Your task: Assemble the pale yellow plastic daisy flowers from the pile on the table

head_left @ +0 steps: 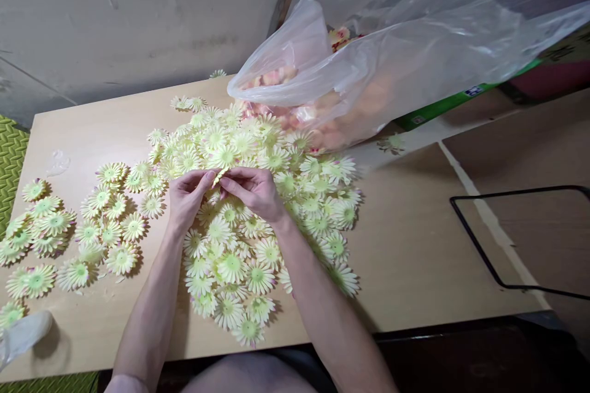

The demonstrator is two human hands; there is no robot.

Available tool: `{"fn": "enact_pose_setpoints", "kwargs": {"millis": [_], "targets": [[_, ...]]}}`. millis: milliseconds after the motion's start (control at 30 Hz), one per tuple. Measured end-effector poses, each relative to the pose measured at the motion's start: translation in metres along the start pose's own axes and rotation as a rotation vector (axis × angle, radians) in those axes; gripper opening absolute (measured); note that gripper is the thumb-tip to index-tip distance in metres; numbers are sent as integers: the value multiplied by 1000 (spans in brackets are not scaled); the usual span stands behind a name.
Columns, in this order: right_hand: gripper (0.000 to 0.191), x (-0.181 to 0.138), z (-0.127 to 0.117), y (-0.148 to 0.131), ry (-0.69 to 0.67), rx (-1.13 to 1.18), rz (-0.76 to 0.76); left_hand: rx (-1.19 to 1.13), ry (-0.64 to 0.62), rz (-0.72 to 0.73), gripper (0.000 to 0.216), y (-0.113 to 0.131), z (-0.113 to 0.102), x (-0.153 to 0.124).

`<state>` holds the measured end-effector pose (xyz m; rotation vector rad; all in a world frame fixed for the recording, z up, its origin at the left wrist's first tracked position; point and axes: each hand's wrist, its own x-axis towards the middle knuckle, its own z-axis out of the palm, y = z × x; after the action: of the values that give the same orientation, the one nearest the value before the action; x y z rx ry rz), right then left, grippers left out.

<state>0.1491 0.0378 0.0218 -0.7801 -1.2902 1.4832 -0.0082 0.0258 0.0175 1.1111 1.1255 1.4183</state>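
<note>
My left hand (187,196) and my right hand (252,189) meet over a heap of pale yellow-green fabric daisies (239,258) on a light wooden table (415,239). Both hands pinch one small yellow flower piece (220,175) between their fingertips, seen edge-on. The fingers of each hand are closed round it. More loose daisies (50,227) lie spread to the left of my left forearm.
A large clear plastic bag (391,55) with pinkish-orange flower pieces lies at the table's back right. A green box edge (442,107) shows behind it. A black wire frame (483,245) sits at the right. A small clear bag (23,334) lies at the front left corner.
</note>
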Motion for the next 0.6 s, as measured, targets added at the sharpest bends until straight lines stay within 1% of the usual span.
{"fn": "enact_pose_setpoints", "kwargs": {"millis": [200, 300, 400, 600], "targets": [[21, 1, -1, 3, -1, 32, 14, -15, -56, 12, 20, 1, -1, -1], [21, 0, -1, 4, -6, 19, 13, -7, -18, 26, 17, 0, -1, 0], [20, 0, -1, 2, -12, -3, 17, 3, 24, 10, 18, -3, -1, 0], [18, 0, 0, 1, -4, -5, 15, 34, 54, 16, 19, -4, -1, 1]]}}
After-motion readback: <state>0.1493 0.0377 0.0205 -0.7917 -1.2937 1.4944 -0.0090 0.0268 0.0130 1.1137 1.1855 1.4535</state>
